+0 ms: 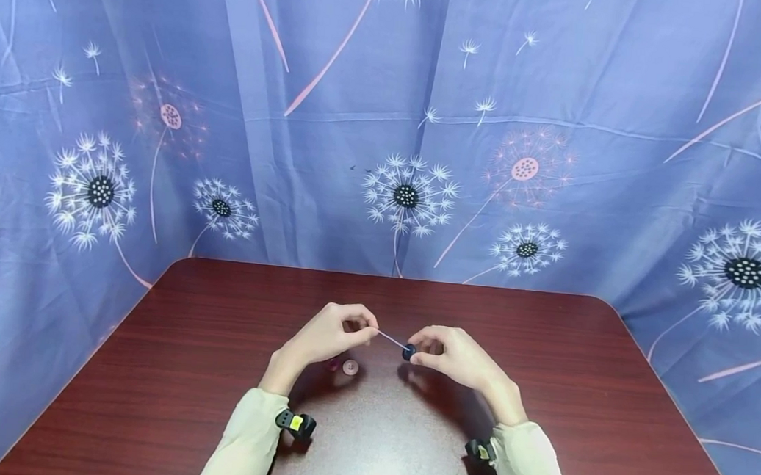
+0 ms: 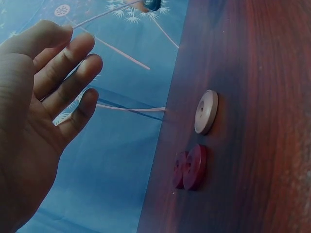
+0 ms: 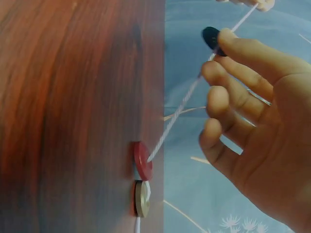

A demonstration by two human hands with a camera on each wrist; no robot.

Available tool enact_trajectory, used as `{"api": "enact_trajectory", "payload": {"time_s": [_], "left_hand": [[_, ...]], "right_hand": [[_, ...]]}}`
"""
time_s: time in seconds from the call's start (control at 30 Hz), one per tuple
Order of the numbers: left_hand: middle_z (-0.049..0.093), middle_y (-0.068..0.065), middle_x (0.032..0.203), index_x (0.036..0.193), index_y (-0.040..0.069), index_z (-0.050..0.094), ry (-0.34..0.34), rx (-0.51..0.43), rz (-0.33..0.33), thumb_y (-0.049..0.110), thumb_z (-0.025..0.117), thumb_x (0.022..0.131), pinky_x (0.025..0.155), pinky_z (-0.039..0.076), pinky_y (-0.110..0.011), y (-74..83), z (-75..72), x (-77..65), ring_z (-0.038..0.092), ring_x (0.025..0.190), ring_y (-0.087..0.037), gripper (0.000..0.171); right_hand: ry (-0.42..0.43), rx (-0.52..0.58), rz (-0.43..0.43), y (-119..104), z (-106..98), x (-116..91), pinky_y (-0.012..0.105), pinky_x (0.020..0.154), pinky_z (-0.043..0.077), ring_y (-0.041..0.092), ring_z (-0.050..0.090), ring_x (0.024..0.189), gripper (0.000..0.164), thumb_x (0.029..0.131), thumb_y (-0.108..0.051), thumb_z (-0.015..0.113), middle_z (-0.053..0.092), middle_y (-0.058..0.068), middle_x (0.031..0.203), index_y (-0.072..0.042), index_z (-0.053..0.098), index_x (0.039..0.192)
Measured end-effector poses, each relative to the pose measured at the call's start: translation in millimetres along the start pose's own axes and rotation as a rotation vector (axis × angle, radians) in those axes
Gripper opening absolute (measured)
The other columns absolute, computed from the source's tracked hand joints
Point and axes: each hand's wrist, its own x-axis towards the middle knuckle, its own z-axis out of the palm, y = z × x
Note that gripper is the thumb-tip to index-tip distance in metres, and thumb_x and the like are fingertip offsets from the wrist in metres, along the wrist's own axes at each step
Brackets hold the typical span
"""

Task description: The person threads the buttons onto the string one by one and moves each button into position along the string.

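Observation:
Between thumb and index finger, my left hand (image 1: pixel 327 335) pinches the end of a thin white string (image 1: pixel 392 339). My right hand (image 1: pixel 468 358) pinches a dark blue-black button (image 3: pixel 212 39) by its edge, with the string passing through it and pulled taut between the hands. From that button the string slants down to a red button (image 3: pixel 141 160) and a tan button (image 3: pixel 141 199), both threaded on it and near the tabletop. The head view hides these two behind my right hand. Below my left hand lie a pale button (image 2: pixel 206 112) and two dark red buttons (image 2: pixel 196 167), one overlapping the other.
Everything is over a dark reddish-brown wooden table (image 1: pixel 210 402), with glare at its near middle. A blue dandelion-print curtain (image 1: pixel 331 190) hangs behind the table and along its sides. Each sleeve cuff carries a black wrist camera (image 1: pixel 301 426).

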Motion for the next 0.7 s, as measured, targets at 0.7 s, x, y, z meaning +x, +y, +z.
{"api": "enact_trajectory", "payload": {"time_s": [0.7], "left_hand": [[0.068, 0.008, 0.068, 0.092, 0.022, 0.067, 0.011, -0.006, -0.009, 0.029, 0.068, 0.093, 0.065, 0.048, -0.024, -7.4, -2.8, -1.1, 0.068, 0.068, -0.017, 0.007]], "right_hand": [[-0.120, 0.008, 0.081, 21.0, -4.7, -5.6, 0.022, 0.066, 0.047, 0.007, 0.061, 0.070, 0.022, 0.089, -0.020, 0.073, 0.070, -0.002, 0.078, -0.010, 0.072, 0.109]]}}
